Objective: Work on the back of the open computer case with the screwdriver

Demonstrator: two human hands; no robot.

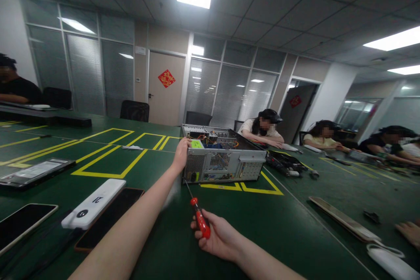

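Note:
An opened desktop computer case (229, 157) lies on its side on the green table, its perforated back panel facing me and wires showing inside. My left hand (181, 154) is closed on the case's near left corner, beside a bright green label (197, 144). Red-handled and slim-shafted, a screwdriver (201, 223) rests in the closed fingers of my right hand (216, 234). The shaft points up and away, with its tip at the lower left corner of the back panel. Whether the tip sits in a screw is too small to tell.
To the left lie a hard drive (39, 170), a white power bank (93, 203) and two phones (26, 223) (110, 216). Yellow tape (98, 175) marks the table. Right of the case is a black bundle (285, 164). Several people sit around the table.

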